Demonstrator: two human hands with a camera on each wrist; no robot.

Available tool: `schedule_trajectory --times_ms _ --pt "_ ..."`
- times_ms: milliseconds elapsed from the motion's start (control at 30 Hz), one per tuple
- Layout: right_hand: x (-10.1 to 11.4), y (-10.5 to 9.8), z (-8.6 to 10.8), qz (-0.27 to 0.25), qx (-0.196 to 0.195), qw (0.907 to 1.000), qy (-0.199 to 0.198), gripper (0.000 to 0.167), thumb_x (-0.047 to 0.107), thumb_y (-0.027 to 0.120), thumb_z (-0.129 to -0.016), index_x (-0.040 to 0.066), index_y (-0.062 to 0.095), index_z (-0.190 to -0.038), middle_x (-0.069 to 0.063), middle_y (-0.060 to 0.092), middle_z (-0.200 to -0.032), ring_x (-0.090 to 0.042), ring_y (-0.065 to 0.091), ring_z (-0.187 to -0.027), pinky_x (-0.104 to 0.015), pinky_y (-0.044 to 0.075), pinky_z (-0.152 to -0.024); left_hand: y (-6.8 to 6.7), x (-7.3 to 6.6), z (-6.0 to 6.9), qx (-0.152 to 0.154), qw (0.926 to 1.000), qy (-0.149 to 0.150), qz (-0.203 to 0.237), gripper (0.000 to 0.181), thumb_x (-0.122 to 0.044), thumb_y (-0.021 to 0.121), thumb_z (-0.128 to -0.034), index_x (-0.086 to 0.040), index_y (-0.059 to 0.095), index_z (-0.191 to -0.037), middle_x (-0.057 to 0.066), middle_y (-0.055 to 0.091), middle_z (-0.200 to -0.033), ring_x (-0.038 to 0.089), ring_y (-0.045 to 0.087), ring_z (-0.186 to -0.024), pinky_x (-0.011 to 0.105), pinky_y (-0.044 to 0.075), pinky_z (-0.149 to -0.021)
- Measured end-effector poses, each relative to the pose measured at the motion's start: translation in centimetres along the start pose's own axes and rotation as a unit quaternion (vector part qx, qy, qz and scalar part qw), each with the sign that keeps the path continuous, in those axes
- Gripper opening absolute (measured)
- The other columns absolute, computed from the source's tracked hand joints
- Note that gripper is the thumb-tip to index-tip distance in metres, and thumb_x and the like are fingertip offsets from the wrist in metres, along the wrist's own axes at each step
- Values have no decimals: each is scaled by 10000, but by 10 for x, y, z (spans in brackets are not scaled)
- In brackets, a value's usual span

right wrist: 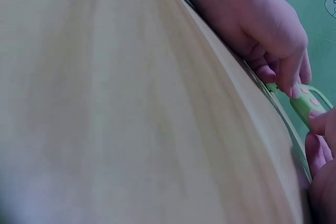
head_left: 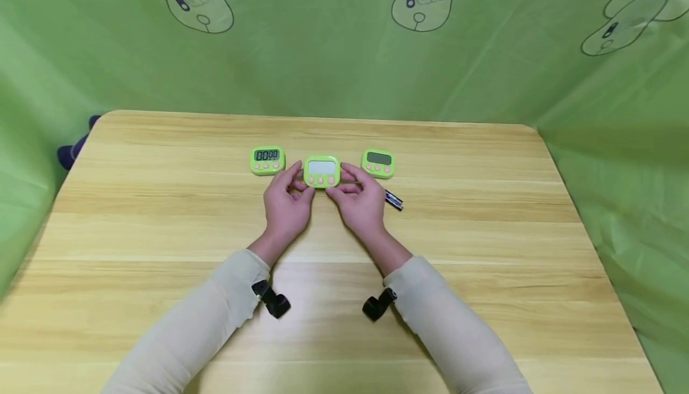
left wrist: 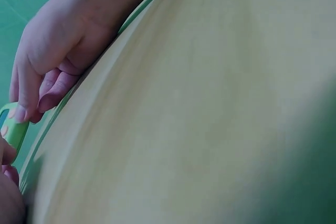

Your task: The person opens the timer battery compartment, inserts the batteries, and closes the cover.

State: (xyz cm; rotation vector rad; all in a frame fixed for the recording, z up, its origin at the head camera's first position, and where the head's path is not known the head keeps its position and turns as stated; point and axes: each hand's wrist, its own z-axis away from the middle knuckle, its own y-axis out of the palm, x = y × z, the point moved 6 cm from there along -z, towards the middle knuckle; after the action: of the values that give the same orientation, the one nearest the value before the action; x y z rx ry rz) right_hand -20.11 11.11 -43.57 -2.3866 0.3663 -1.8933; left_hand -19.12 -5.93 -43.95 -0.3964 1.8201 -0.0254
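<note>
Holding a green digital timer (head_left: pixel 322 168) with both hands at once, roughly mid-scene on the far half of the bench (head_left: pixel 484 232). Pinching the left end with the left hand (head_left: pixel 287 202) and the right end with the right hand (head_left: pixel 360 204), with thumbs down at the near corners. Showing a pale screen up top and three pink buttons below. Can't tell whether touching the bench or lifted a bit. Can also see a second timer (head_left: pixel 267 161) just past the left fingertips, reading all zeros, and a third timer (head_left: pixel 378 163) off to the right with a grey, blank-looking screen. Also spotting at least one dark battery (head_left: pixel 394 200) right of the right hand, partly hidden by it. Backed by a green curtain (head_left: pixel 344 77) with cartoon heads on it.
</note>
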Motion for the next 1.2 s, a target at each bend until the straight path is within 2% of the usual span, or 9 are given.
schedule_trajectory --times_ms 167,400,567,700,800,933,1033,1133,1200 --pt "0 -2 5 -230 302 9993 70 521 -93 840 -741 -49 660 -1228 -170 675 -982 -269 693 -783 -280 594 -706 -4 -1 7 118 9993 81 339 589 192 722 -767 94 572 -1328 170 604 -1039 248 599 -810 174 502 -642" --pt "-2 0 11 -231 662 9964 478 469 -106 821 -755 -88 650 -1192 -218 665 -1008 -333 681 -841 -269 589 -723 -10 -3 15 204 9963 165 822 603 243 684 -717 108 592 -1297 252 554 -1000 388 573 -815 180 477 -630" --pt "21 -1 17 -233 811 9964 -37 373 -183 785 -742 -136 661 -1091 -226 641 -995 -380 681 -830 -311 600 -726 -16 -26 19 307 9943 202 999 499 197 678 -779 169 574 -1266 350 542 -1054 457 559 -835 171 464 -655" --pt "37 -4 19 -536 839 9929 -651 322 -236 754 -730 -151 688 -1033 -269 638 -1057 -376 691 -854 -373 600 -755 -20 -41 20 403 9930 -159 1098 382 101 636 -902 184 561 -1267 319 602 -1017 402 595 -835 181 501 -699" --pt "41 -4 19 -587 942 9888 -1000 275 -242 746 -732 -150 707 -988 -311 633 -1099 -375 688 -886 -403 597 -770 -17 -30 19 494 9907 -468 1176 373 33 598 -966 172 536 -1307 266 638 -894 390 629 -762 225 539 -656" --pt "41 -4 19 -483 1035 9871 -1120 247 -241 729 -749 -144 716 -975 -322 638 -1125 -430 670 -944 -398 595 -779 -10 -10 16 493 9924 -513 1003 394 -23 635 -966 120 560 -1325 171 587 -762 233 569 -621 204 479 -570" --pt "39 -4 19 -560 1049 9888 -906 317 -247 685 -781 -167 670 -1088 -318 649 -1121 -471 660 -929 -363 596 -772 -9 -4 15 473 9943 -444 848 390 -36 665 -947 81 595 -1313 81 525 -754 114 451 -614 169 403 -558" --pt "38 -5 18 -687 1042 9904 -587 391 -230 651 -818 -189 597 -1203 -322 660 -1082 -475 660 -898 -308 591 -768 -8 -3 15 512 9939 -379 904 388 -32 662 -946 56 603 -1319 64 510 -767 111 436 -645 177 387 -566" --pt "38 -5 17 -601 1018 9922 -393 383 -180 664 -845 -185 590 -1221 -311 673 -1043 -431 669 -895 -266 581 -767 -8 -2 15 542 9936 -320 934 386 -30 655 -948 35 606 -1326 64 508 -772 131 446 -659 187 398 -574"
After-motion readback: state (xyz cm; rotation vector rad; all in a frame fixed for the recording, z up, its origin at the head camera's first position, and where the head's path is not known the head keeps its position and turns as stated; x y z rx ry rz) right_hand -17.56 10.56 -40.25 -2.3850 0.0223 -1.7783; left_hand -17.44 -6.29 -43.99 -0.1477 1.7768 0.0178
